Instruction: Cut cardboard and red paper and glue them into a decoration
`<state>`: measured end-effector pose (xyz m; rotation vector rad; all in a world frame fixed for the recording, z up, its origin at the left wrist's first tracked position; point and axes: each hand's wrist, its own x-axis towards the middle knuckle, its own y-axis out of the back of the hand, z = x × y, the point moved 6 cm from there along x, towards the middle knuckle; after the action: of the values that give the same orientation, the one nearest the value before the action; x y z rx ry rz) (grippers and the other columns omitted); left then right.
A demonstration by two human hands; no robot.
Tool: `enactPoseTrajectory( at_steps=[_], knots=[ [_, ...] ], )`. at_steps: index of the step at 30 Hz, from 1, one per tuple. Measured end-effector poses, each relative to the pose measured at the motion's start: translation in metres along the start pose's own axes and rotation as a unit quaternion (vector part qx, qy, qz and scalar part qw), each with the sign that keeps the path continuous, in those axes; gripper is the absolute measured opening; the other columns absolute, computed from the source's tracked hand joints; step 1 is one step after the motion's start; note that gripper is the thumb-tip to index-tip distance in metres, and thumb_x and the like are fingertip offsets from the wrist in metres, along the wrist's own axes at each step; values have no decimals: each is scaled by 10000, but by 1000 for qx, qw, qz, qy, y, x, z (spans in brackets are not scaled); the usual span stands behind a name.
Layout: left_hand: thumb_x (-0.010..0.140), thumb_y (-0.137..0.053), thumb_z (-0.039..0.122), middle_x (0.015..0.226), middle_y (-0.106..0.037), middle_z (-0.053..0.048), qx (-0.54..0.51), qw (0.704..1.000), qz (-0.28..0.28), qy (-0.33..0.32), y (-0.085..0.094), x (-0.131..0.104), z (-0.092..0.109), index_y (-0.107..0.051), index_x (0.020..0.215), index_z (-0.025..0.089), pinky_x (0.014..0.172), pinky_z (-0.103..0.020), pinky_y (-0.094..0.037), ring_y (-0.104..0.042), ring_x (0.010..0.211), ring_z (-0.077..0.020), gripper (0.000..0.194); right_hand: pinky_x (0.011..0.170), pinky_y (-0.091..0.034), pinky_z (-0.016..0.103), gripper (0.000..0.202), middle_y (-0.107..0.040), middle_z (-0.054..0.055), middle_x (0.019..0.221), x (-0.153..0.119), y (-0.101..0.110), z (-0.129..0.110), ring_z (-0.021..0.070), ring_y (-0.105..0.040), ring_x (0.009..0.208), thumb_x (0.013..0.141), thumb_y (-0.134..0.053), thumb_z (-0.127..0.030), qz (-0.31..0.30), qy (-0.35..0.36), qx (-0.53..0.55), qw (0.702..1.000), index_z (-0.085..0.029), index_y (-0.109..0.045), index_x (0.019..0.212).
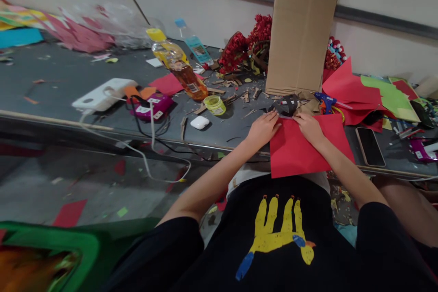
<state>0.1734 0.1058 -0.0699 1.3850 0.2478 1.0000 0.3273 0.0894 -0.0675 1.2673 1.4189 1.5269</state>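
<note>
A sheet of red paper [310, 155] lies at the table's front edge and hangs over it toward my body. My left hand [264, 128] grips its far edge near the left corner, the fingers bent over the paper. Further right along that same edge, my right hand [310, 130] pinches the paper with its fingers close together. Between the hands the edge looks pale and narrow, maybe turned over; I cannot tell. Just beyond the fingers are a black bundle [289, 104] and a blue glue gun [325, 102].
A tall cardboard piece [303, 27] stands against the wall. Left are a tea bottle [183, 70], a yellow tub [215, 105], a white earphone case [200, 122] and power strips with cables. Right are a phone [370, 147] and coloured paper [352, 89]. A green bin [92, 242] stands lower left.
</note>
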Motion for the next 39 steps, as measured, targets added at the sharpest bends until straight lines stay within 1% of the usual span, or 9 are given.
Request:
enactPoseTrajectory(
  at_steps=[4,8,10,17,23,30,35,37,39],
  knots=[
    [940,-399,412,1442,-437,-197,26,999,-20,33,-3,-9,9,-445,1390,70,1132,-474,-279,-416,1345,-301,567,1031,-409,336,423,-609,156,1265,-5,-5,-8,227,-555,1159,943,-341,-134,1,0,-6,1000,-75,-572,1293],
    [938,-366,451,1507,-329,-189,34,997,-34,55,-4,-15,15,-350,1447,61,1127,-471,-274,-351,1385,-302,641,1126,-336,358,483,-504,208,1386,-12,-8,-18,247,-478,1296,954,-315,-185,-17,-19,-8,1000,34,-469,1356],
    [944,-339,454,1509,-318,-193,41,996,-44,61,-5,-16,17,-340,1445,32,1136,-482,-248,-335,1394,-299,655,1151,-308,361,504,-457,208,1422,-16,-9,-21,247,-432,1342,950,-319,-199,-28,-31,-3,999,50,-439,1371],
    [963,-260,433,1480,-375,-186,51,994,-68,71,-11,-21,19,-372,1419,1,1159,-480,-188,-352,1388,-278,637,1181,-254,407,591,-374,213,1472,-28,-17,-24,277,-340,1400,937,-361,-312,-33,-45,5,998,49,-387,1405],
    [954,-306,447,1454,-411,-196,43,994,-73,64,-9,-25,21,-401,1407,17,1159,-470,-186,-387,1367,-282,631,1176,-254,440,600,-390,207,1463,-36,-18,-24,290,-356,1390,949,-323,-365,-29,-30,6,999,30,-425,1390],
    [948,-341,477,1385,-489,-239,48,994,-77,59,-4,-31,27,-443,1362,-29,1154,-465,-198,-461,1303,-308,662,1175,-251,446,571,-482,198,1398,-44,-12,-30,271,-438,1340,956,-322,-372,-17,-25,3,1000,9,-493,1346],
    [944,-361,492,1266,-570,-212,77,993,-63,62,-1,-22,33,-389,1422,46,1123,-495,-249,-524,1203,-321,653,1169,-268,434,533,-509,185,1380,-44,-8,-31,268,-469,1315,947,-346,-328,-10,-27,1,1000,11,-526,1317],
    [948,-352,487,1260,-561,-214,83,992,-61,66,-4,-19,34,-419,1408,68,1122,-515,-243,-504,1218,-331,625,1165,-276,435,513,-517,187,1371,-43,-8,-32,266,-481,1305,937,-352,-291,-7,-25,0,1000,13,-535,1307],
    [952,-343,476,1352,-499,-224,71,993,-63,66,-8,-19,35,-437,1390,55,1135,-505,-233,-423,1306,-333,615,1161,-282,438,501,-528,191,1359,-43,-8,-32,266,-496,1291,927,-359,-269,-1,-22,-4,1000,14,-546,1296]
  ],
)
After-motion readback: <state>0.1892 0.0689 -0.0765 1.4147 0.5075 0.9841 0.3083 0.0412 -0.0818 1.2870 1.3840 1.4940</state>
